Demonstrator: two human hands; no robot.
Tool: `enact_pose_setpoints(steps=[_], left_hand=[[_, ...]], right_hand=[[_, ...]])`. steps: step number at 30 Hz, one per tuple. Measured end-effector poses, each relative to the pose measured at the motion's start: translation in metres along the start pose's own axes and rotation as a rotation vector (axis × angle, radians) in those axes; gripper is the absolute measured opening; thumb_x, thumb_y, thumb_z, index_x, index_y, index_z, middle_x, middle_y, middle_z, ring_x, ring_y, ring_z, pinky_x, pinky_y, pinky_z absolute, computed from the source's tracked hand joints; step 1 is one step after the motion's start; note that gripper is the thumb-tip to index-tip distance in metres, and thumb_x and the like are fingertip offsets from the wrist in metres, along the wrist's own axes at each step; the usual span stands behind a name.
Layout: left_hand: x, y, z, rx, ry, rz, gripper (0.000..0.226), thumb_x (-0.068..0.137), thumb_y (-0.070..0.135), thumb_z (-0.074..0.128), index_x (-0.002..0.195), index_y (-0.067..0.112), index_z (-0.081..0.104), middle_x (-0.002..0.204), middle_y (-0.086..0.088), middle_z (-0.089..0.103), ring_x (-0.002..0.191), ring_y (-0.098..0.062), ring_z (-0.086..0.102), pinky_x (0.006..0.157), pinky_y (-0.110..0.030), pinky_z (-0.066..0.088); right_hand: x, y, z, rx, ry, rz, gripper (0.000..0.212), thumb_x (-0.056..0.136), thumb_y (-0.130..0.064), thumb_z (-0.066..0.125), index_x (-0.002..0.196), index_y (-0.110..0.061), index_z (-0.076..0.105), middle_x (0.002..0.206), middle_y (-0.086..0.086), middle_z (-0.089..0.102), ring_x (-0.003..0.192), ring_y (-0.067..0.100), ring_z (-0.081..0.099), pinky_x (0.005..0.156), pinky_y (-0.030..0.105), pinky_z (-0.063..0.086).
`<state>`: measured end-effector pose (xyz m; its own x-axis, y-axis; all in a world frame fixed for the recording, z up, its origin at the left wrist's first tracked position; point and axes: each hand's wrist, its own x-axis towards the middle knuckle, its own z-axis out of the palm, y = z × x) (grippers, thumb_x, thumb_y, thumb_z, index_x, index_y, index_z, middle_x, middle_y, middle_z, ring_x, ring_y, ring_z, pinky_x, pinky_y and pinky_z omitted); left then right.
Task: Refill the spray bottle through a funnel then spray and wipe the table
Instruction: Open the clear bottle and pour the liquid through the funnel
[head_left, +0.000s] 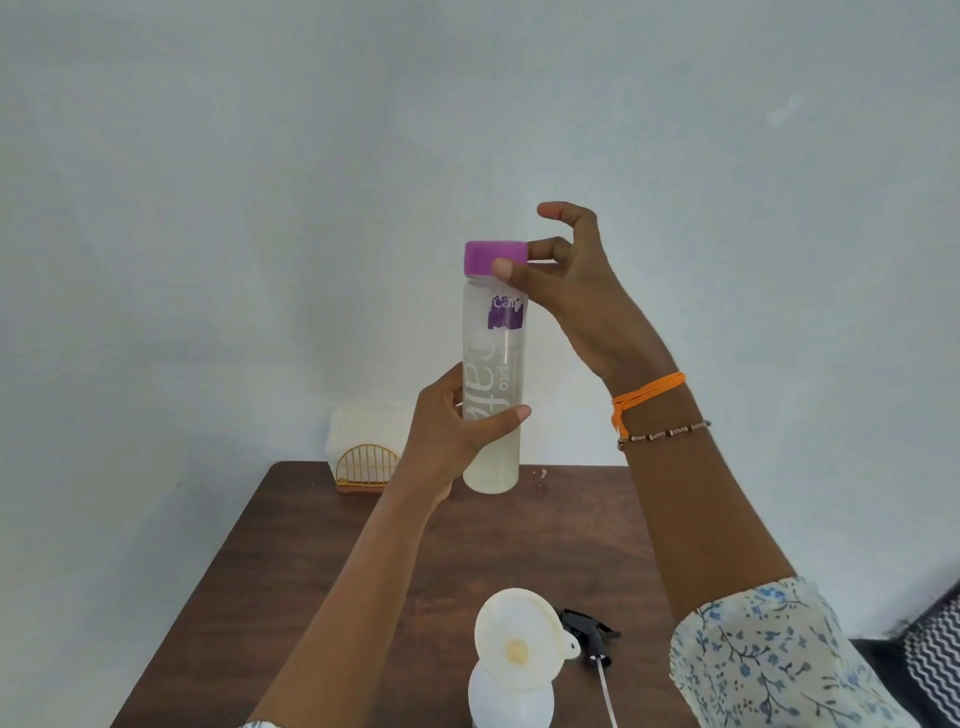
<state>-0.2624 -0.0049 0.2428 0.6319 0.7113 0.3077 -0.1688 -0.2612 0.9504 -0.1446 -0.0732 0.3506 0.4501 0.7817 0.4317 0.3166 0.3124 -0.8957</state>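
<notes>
Holding a clear refill bottle (491, 395) upright at frame centre, above the brown table (322, 561).

The lower body is gripped by the left hand (449, 431), fingers curled round it. The purple cap (495, 256) is pinched by the right hand (569, 280), thumb and fingers. At lower centre, a white funnel (517, 639) is seated in the spray bottle (511, 699); the black trigger head (589, 631) lies just right.

A dark brown wooden table (322, 571) stands against a pale wall. At its far left edge sits a gold wire holder (366, 467) with a white cloth or stack of napkins (366, 428) behind it. Near the front stands a white spray bottle (511, 699) with a white funnel (519, 639) in its neck. Just beside it lies the black trigger sprayer head (589, 631), its tube pointing toward the front edge.
</notes>
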Motion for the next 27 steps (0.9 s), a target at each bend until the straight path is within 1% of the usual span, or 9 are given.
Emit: enact_pose_setpoints(steps=[4,6,9,12,14,19,22,24,27], left_hand=[[0.002,0.004,-0.001,0.06,0.008,0.027,0.045,0.07,0.023,0.082,0.11,0.017,0.06,0.103,-0.001,0.069,0.092,-0.019,0.066,0.078,-0.031,0.056],[0.003,0.005,-0.001,0.072,-0.002,0.038,0.045,0.069,0.024,0.082,0.107,0.019,0.06,0.101,0.002,0.069,0.091,-0.016,0.066,0.075,-0.027,0.055],[0.004,0.005,0.003,0.073,-0.002,0.032,0.04,0.071,0.021,0.081,0.104,0.027,0.058,0.099,0.007,0.067,0.091,-0.014,0.065,0.074,-0.024,0.054],[0.005,0.005,0.005,0.044,0.007,0.029,0.04,0.072,0.02,0.079,0.106,0.023,0.058,0.1,0.004,0.068,0.09,-0.016,0.066,0.075,-0.026,0.056],[0.006,0.005,0.004,0.061,0.013,0.04,0.039,0.072,0.022,0.079,0.105,0.026,0.057,0.098,0.007,0.067,0.088,-0.013,0.065,0.07,-0.019,0.055],[0.007,0.005,0.007,0.098,0.011,0.052,0.038,0.073,0.023,0.078,0.103,0.031,0.055,0.095,0.013,0.064,0.086,-0.009,0.063,0.064,-0.01,0.051],[0.007,0.005,0.007,0.093,0.016,0.054,0.046,0.074,0.024,0.078,0.114,0.019,0.057,0.105,0.002,0.066,0.092,-0.017,0.064,0.076,-0.024,0.055],[0.008,0.005,0.005,0.11,0.009,0.054,0.045,0.074,0.026,0.078,0.112,0.022,0.055,0.103,0.005,0.065,0.09,-0.014,0.064,0.073,-0.021,0.053],[0.008,0.003,0.005,0.112,0.002,0.051,0.043,0.072,0.026,0.079,0.108,0.026,0.055,0.098,0.01,0.065,0.088,-0.011,0.064,0.068,-0.016,0.05]], right_hand=[[-0.003,0.003,-0.009,0.184,-0.11,0.041,0.051,0.095,-0.022,0.05,0.14,-0.021,0.025,0.106,-0.001,0.063,0.105,0.014,0.058,0.097,0.033,0.047],[-0.004,0.002,-0.002,0.095,-0.054,0.019,0.061,0.087,-0.028,0.061,0.137,-0.022,0.027,0.118,0.003,0.057,0.101,0.013,0.059,0.085,0.026,0.051],[-0.002,0.001,0.001,0.009,0.027,-0.048,0.068,0.079,-0.021,0.072,0.131,-0.02,0.029,0.113,0.007,0.053,0.095,0.016,0.061,0.075,0.022,0.051],[-0.003,0.001,-0.01,0.132,-0.141,-0.032,0.058,0.092,-0.014,0.057,0.139,-0.02,0.022,0.11,0.005,0.059,0.101,0.016,0.059,0.095,0.033,0.048],[-0.005,0.002,-0.013,0.195,-0.212,0.006,0.055,0.094,-0.018,0.051,0.141,-0.022,0.021,0.113,0.002,0.059,0.103,0.015,0.057,0.1,0.038,0.043],[-0.002,0.001,0.004,0.009,0.031,-0.031,0.062,0.084,-0.02,0.069,0.132,-0.018,0.03,0.11,0.004,0.054,0.093,0.013,0.06,0.075,0.019,0.052],[0.0,0.003,-0.002,0.194,-0.054,0.001,0.049,0.087,-0.012,0.06,0.128,-0.017,0.034,0.098,0.003,0.058,0.09,0.014,0.058,0.081,0.027,0.048],[0.0,0.004,-0.004,0.268,-0.095,0.027,0.046,0.081,-0.018,0.053,0.124,-0.02,0.036,0.097,0.0,0.057,0.088,0.012,0.056,0.085,0.031,0.046],[0.003,0.004,0.005,0.074,0.025,-0.021,0.058,0.08,-0.017,0.071,0.124,-0.021,0.033,0.103,0.001,0.051,0.088,0.013,0.058,0.078,0.023,0.052]])
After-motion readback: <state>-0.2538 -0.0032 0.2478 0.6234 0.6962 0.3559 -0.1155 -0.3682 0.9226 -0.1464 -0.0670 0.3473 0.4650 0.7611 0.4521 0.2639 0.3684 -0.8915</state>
